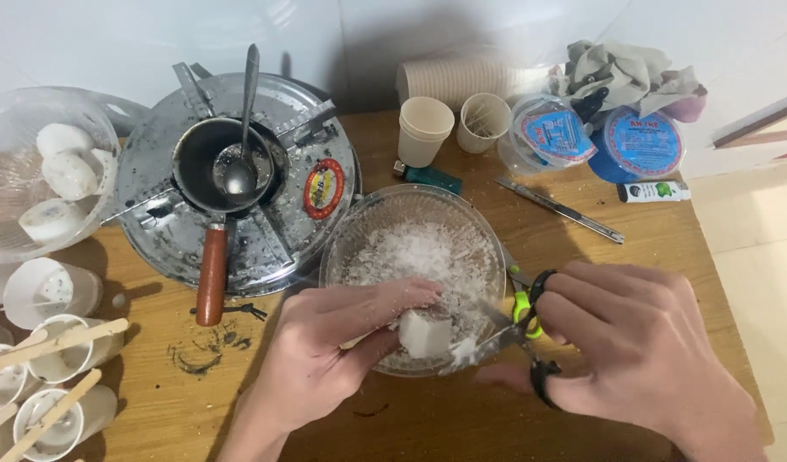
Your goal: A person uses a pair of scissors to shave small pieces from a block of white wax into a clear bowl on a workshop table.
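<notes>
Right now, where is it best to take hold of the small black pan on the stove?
Grip the small black pan by its brown wooden handle, coming from the near table edge. The handle sticks out toward you, clear of the stove.

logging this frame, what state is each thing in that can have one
left hand: gripping the white block
white block: held over the glass bowl
right hand: fingers through the scissors' handles
scissors: blades nearly closed, beside the block
glass bowl: partly filled with white shreds
small pan: on the metal stove, spoon resting inside
paper cup: upright
</notes>
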